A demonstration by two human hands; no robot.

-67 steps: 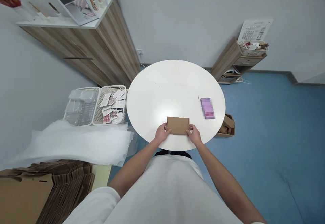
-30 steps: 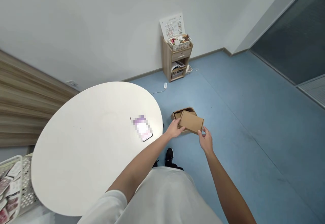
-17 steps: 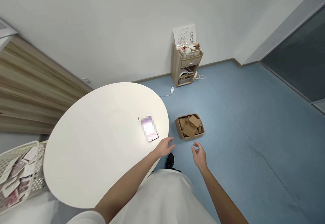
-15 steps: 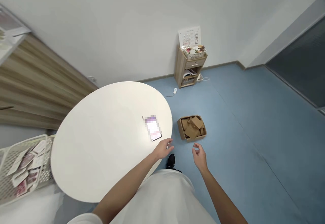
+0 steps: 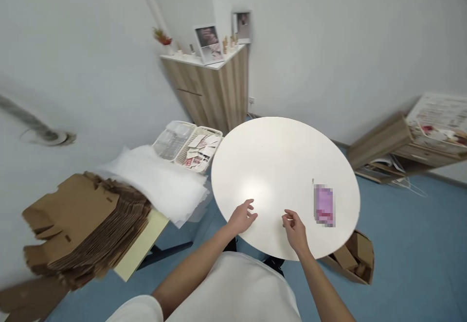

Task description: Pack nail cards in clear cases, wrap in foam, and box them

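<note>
My left hand [image 5: 242, 217] is held over the near edge of the round white table [image 5: 277, 156], fingers apart and holding nothing. To its right, my right hand [image 5: 295, 228] hovers above the same table, its fingers loosely curved with nothing in them. A phone [image 5: 324, 205], its screen blurred into purple and pink blocks, lies on the table to the right of my right hand. Neither hand touches it. Beside the phone's top left corner is a tiny object [image 5: 313, 181] too small to name.
Left of the table stand white baskets of printed cards [image 5: 200, 149] and clear packaging [image 5: 173, 139], white sheets [image 5: 156, 181] and stacked flat cardboard boxes [image 5: 83, 220]. A cardboard box of brown pieces [image 5: 352, 256] sits on the floor at right. A wooden cabinet [image 5: 215, 91] stands behind.
My view has swung left, bringing the cardboard stack and cabinet into sight. My right hand has gone from above the floor near the box to above the table. Both hands stay without anything in them.
</note>
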